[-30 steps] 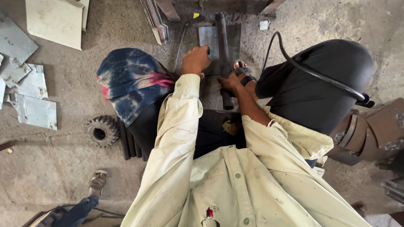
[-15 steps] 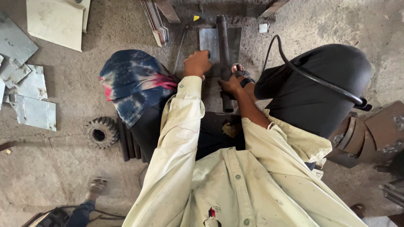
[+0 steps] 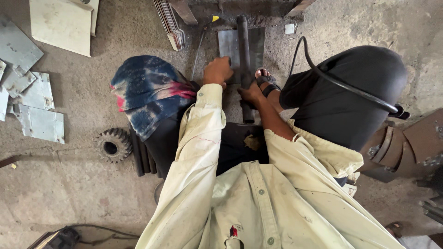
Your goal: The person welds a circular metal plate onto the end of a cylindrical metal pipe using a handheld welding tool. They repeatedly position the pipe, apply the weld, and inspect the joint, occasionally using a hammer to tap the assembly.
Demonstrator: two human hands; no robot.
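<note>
The left hand (image 3: 218, 71) lies in the upper middle of the frame, its fingers curled over the near left edge of a flat grey metal plate (image 3: 229, 46) on the floor (image 3: 69, 184). The right hand (image 3: 251, 93) is just beside it, closed around a dark round bar (image 3: 243, 50) that lies along the plate and runs toward the top of the frame. The palm hides the part of the bar it grips, so its fingers are hard to make out. A sandalled foot (image 3: 266, 78) touches the bar on the right. A black cable (image 3: 341, 83) crosses the dark knee. A gear (image 3: 113, 145) lies at the left, and metal sheets (image 3: 27, 97) there are cut off by the frame edge.
</note>
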